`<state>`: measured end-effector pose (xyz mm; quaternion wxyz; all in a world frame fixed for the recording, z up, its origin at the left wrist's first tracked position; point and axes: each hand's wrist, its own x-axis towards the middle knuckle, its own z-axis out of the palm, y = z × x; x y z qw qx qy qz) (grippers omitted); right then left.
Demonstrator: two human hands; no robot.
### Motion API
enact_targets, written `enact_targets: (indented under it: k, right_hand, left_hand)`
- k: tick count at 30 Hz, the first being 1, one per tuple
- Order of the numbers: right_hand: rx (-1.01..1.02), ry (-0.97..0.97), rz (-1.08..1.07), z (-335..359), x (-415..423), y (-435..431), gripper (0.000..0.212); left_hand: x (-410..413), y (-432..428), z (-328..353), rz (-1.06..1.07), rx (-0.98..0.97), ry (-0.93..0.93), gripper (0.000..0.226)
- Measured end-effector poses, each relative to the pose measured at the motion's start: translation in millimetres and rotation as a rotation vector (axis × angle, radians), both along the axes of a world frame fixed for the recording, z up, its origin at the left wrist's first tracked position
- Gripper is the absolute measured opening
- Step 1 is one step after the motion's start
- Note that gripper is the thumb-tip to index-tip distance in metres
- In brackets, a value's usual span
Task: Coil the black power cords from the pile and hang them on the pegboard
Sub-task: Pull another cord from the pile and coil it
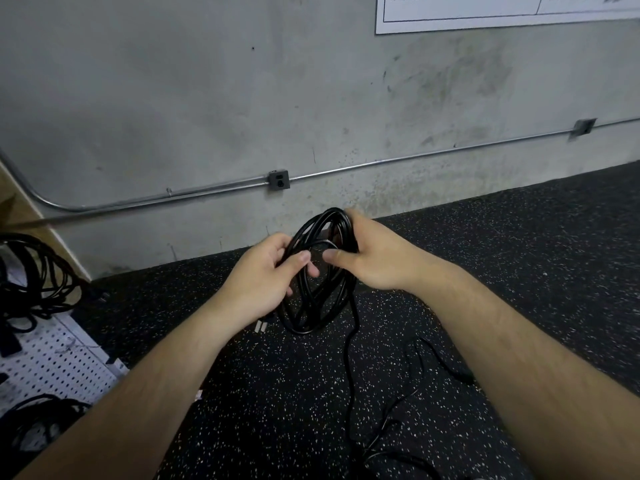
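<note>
A black power cord (322, 306) hangs as a coil of several loops in front of me, above the speckled floor. My left hand (266, 275) grips the coil's left side, thumb over the strands. My right hand (367, 258) grips the top right of the coil, thumb pressed across the loops. The cord's loose tail (349, 368) drops from the coil to the floor and trails toward me. A plug with metal prongs (261, 326) shows just under my left hand. The white pegboard (59, 362) stands at the lower left with coiled black cords (34, 271) hanging on it.
A grey concrete wall with a metal conduit (381, 162) and an outlet box (278, 180) runs behind. Black speckled rubber floor (519, 244) spreads around. More black cord (426, 362) lies loose on the floor near my right forearm. Another cord bundle (31, 424) sits low on the pegboard.
</note>
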<state>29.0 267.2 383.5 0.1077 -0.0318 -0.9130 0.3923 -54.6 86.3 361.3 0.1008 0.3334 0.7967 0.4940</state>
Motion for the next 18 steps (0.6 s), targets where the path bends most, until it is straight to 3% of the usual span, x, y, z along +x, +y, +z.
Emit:
enact_targets:
  k: [3,5,6,9,11,13,16,18]
  right_hand:
    - [0.052,0.043,-0.018,-2.5,-4.5,-1.0,0.030]
    - [0.065,0.069,-0.030,-4.4,-7.1,-1.8,0.027]
    - [0.059,0.076,-0.032,-4.6,-7.8,-2.3,0.026]
    - [-0.031,0.071,-0.030,-4.5,-9.3,-0.9,0.024]
    - [-0.156,0.039,-0.015,-5.0,-8.4,1.1,0.022]
    - [-0.278,0.011,0.011,-4.4,-6.2,2.3,0.012]
    - [-0.625,-0.005,0.111,-3.4,-1.7,0.3,0.003]
    - [-0.804,-0.038,0.190,-2.4,1.1,-1.7,0.009]
  left_hand:
    - [-0.8,0.3,0.0,0.070,-0.094,0.202,0.014]
    - [-4.3,0.9,-3.1,0.080,-0.077,0.199,0.014]
    - [-6.5,0.7,-4.4,0.067,-0.034,0.103,0.014]
    - [-10.0,-2.6,-3.5,-0.112,0.267,-0.460,0.019]
    - [-11.2,-5.8,-1.9,-0.224,0.403,-0.699,0.027]
    - [-11.0,-7.3,-0.1,-0.290,0.444,-0.782,0.025]
    - [-7.1,-6.9,0.8,-0.269,0.452,-0.731,0.024]
    - [-3.0,-4.9,0.8,-0.211,0.446,-0.689,0.026]
